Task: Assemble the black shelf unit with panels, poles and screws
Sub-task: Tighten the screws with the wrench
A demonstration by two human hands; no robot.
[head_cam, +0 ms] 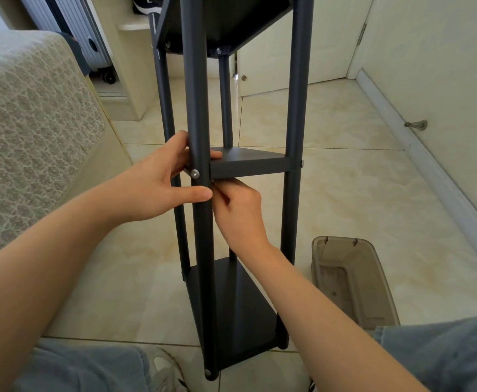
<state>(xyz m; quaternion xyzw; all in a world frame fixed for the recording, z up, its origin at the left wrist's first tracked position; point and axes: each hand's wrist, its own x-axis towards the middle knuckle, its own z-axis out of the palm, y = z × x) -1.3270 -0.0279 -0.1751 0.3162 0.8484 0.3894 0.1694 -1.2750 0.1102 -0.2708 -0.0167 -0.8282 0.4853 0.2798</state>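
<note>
three panels (pixel 248 165) are on, so you look nearly done. your left hand (pixel 158 182) hugs the front pole (pixel 194 80); your right hand (pixel 238 213) curls beside it, i can't tell on what.

Glossy cream marble-look floor tiles (pixel 358 193) reflect soft daylight. A sofa under a grey patterned cover (pixel 28 123) fills the left. Behind stand a ribbed wheeled suitcase (pixel 90 46) and cream cabinet doors (pixel 288 66). The right wall (pixel 443 66) carries a white skirting board (pixel 429 171) and a metal door stop (pixel 416 125); a translucent grey plastic bin (pixel 353 281) sits on the floor
</note>
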